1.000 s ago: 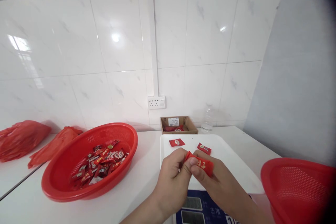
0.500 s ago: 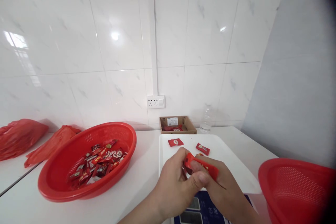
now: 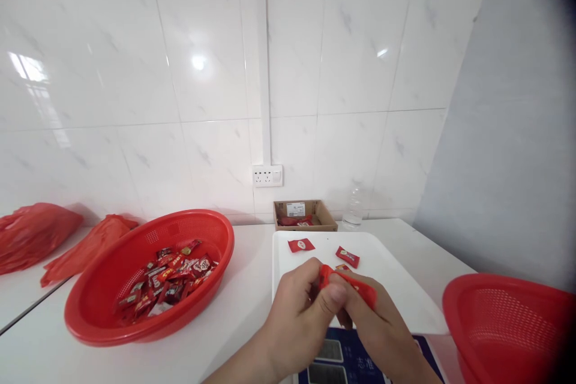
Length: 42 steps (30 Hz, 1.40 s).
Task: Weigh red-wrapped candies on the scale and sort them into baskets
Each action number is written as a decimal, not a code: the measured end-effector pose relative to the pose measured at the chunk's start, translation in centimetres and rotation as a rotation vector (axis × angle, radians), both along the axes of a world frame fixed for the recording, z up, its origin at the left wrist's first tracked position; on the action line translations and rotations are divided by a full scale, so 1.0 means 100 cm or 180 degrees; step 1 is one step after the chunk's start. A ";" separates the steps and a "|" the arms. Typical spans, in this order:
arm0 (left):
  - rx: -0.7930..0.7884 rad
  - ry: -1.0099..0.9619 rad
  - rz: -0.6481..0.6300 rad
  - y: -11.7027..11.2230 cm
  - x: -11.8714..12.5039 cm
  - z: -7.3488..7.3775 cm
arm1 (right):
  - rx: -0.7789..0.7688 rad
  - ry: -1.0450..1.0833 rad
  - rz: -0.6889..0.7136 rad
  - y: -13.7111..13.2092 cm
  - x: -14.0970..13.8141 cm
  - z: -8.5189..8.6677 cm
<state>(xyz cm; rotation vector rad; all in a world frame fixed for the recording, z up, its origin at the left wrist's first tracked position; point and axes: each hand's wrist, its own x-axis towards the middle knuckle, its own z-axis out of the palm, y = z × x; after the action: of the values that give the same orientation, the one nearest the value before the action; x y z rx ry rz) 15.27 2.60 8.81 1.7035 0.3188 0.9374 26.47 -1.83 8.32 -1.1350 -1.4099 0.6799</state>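
Both my hands meet over the front of a white tray (image 3: 396, 288) that sits on a blue scale (image 3: 360, 363). My left hand (image 3: 301, 306) and my right hand (image 3: 373, 324) are closed together on a small red bag (image 3: 353, 285), pinching its edge between thumbs and fingers. Two red candy packets (image 3: 301, 245) lie loose at the far part of the tray, and a third peeks out just behind the bag. To my left stands a red basket (image 3: 135, 318) holding several red wrapped candies (image 3: 171, 279).
A second red basket (image 3: 508, 324) stands at the lower right. Red plastic bags (image 3: 58, 240) lie at the far left of the counter. A small cardboard box (image 3: 303, 215) and a clear plastic bottle (image 3: 353, 207) stand against the tiled wall, under a power socket (image 3: 267, 175).
My hands have drawn closer to me and lower with the red bag, and my left thumb has slid over its edge. The rest has stayed put.
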 end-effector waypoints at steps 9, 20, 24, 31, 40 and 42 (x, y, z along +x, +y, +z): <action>-0.0244 -0.0084 0.0367 0.001 0.003 -0.007 | 0.0235 -0.0092 -0.0137 0.005 0.001 -0.006; -0.0395 0.0001 0.0368 -0.002 0.005 -0.011 | 0.0235 0.0420 -0.0849 -0.001 -0.022 0.004; -0.0251 -0.0026 0.0378 -0.002 0.003 -0.007 | 0.0207 0.0338 -0.0874 0.000 -0.021 0.005; -0.0116 -0.0013 0.0239 -0.002 0.002 -0.001 | 0.0089 0.0273 -0.0667 0.001 -0.012 0.002; -0.0329 -0.0132 0.0105 -0.001 0.004 -0.001 | 0.0015 0.0169 -0.0707 0.000 -0.012 0.003; -0.0286 -0.0147 0.0087 0.001 0.005 -0.003 | 0.0021 0.0221 -0.0732 0.000 -0.014 0.003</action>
<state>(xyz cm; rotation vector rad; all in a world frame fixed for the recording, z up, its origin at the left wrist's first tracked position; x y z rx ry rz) 15.73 2.67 8.51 1.5969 0.3492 0.9670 25.06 -1.84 8.67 -1.2341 -1.1998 0.5448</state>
